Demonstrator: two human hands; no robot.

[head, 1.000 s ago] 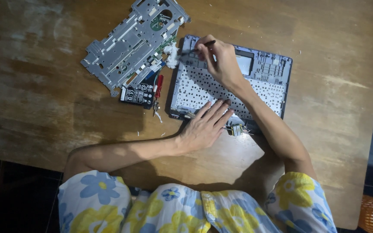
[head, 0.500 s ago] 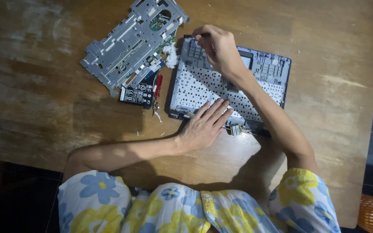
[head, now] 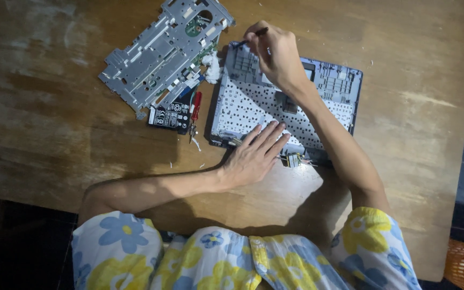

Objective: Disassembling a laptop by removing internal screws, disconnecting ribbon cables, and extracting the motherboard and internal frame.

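Head view shows 1 person at a wooden table (head: 55, 129), both bare hands on an opened laptop shell (head: 345, 86). The shell lies flat, its long axis running left to right and tilted slightly clockwise, with the perforated keyboard plate (head: 243, 107) facing up.

The right hand (head: 277, 53) sits over the shell's far left corner, fingers curled narrowly around a thin dark tool (head: 253, 36). The tool's long axis slants from the fingers down and left, so its tip meets the shell just left of the knuckles. What the tip touches is too small to tell.

The left hand (head: 253, 158) lies flat on the shell's near edge, fingers spread wide and pointing up and right, holding nothing, just pressing down. A small bundle of wires and a connector (head: 294, 159) lies just beside its fingertips, to the right.

So the right hand is at the far corner, the left at the near edge, and the plate lies between them.

Left of the shell, apart from both hands: a grey metal frame (head: 157, 56), a black board (head: 168, 115), a red screwdriver (head: 195, 110) and a white wad (head: 212, 67). An orange basket (head: 460, 263) stands off the table's near right corner.
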